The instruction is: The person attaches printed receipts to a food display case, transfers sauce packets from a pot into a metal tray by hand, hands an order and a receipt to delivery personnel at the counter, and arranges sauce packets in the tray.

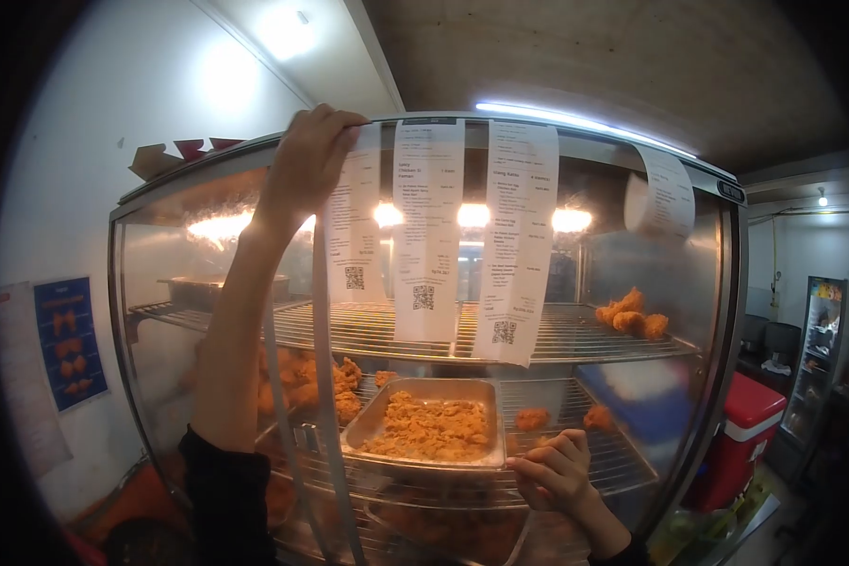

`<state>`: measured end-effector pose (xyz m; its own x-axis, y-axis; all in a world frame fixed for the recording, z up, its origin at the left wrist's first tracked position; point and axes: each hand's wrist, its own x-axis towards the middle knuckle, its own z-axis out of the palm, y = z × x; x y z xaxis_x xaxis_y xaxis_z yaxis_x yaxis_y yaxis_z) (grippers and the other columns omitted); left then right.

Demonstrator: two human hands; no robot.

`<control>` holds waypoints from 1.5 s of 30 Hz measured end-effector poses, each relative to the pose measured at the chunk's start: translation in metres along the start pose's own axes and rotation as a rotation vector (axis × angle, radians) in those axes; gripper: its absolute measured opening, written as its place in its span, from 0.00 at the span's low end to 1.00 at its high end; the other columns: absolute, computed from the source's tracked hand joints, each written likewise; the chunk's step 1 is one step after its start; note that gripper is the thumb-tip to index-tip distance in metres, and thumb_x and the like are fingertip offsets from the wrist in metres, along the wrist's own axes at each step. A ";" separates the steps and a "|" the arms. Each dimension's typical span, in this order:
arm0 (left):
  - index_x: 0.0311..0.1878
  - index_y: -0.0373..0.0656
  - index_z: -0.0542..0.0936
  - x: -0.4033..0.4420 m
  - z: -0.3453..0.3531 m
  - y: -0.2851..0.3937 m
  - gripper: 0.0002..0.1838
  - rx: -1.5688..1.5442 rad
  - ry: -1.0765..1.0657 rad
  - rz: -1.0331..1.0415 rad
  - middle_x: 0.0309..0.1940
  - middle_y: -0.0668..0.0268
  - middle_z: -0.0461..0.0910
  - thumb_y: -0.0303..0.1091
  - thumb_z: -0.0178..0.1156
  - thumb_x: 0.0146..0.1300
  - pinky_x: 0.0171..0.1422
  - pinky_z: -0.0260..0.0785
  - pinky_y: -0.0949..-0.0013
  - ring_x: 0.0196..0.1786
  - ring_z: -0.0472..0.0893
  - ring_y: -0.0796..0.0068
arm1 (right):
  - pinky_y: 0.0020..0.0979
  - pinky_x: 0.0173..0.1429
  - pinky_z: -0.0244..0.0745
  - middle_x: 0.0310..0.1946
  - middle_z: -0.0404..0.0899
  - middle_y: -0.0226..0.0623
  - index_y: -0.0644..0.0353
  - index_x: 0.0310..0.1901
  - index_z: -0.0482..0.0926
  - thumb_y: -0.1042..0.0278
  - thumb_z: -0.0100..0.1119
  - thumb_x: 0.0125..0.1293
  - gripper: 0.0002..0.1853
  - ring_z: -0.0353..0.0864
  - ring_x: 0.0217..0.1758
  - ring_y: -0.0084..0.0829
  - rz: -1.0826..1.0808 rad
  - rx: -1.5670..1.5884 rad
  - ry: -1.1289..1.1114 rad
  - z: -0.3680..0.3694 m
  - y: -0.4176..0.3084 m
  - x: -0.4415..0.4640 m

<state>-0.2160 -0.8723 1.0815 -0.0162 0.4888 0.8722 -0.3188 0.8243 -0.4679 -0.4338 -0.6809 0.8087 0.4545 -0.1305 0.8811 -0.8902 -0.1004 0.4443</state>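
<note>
Above, left hand (311, 158) at cabinet rim (592, 141); right hand (558, 472) by tray (424, 461).

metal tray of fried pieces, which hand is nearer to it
Right. The right hand is at the near right corner of the metal tray; the left hand is well above it, up at the cabinet's top edge.

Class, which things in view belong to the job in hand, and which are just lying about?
Probably the job:
left hand, at the top of the cabinet
right hand, by the metal tray
fried pieces in the tray
hanging receipts

Just around:
red box
blue poster
fridge
</note>
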 end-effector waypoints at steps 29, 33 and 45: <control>0.57 0.44 0.62 -0.030 -0.039 0.043 0.26 -0.107 0.232 -0.187 0.53 0.59 0.61 0.49 0.44 0.59 0.62 0.46 0.62 0.59 0.56 0.66 | 0.30 0.39 0.57 0.24 0.70 0.24 0.50 0.31 0.77 0.71 0.56 0.45 0.09 0.66 0.30 0.25 0.138 -0.099 0.035 -0.023 0.003 -0.023; 0.55 0.35 0.60 -0.130 -0.078 0.142 0.23 -0.246 0.216 -0.340 0.46 0.56 0.65 0.41 0.40 0.61 0.57 0.54 0.63 0.50 0.65 0.66 | 0.38 0.51 0.56 0.40 0.68 0.37 0.55 0.38 0.74 0.71 0.52 0.50 0.11 0.66 0.42 0.35 0.332 -0.606 0.168 -0.079 0.011 -0.059; 0.57 0.56 0.63 -0.331 -0.006 0.342 0.26 0.089 -0.616 -0.343 0.62 0.56 0.49 0.48 0.51 0.54 0.64 0.44 0.55 0.64 0.49 0.56 | 0.39 0.52 0.62 0.49 0.63 0.54 0.66 0.53 0.62 0.71 0.35 0.64 0.16 0.64 0.54 0.50 0.808 -0.729 0.209 -0.107 0.049 -0.147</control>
<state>-0.3140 -0.7506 0.6315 -0.4257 -0.0661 0.9025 -0.4774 0.8636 -0.1620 -0.5479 -0.5612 0.7179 -0.2212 0.2799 0.9342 -0.7582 0.5532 -0.3452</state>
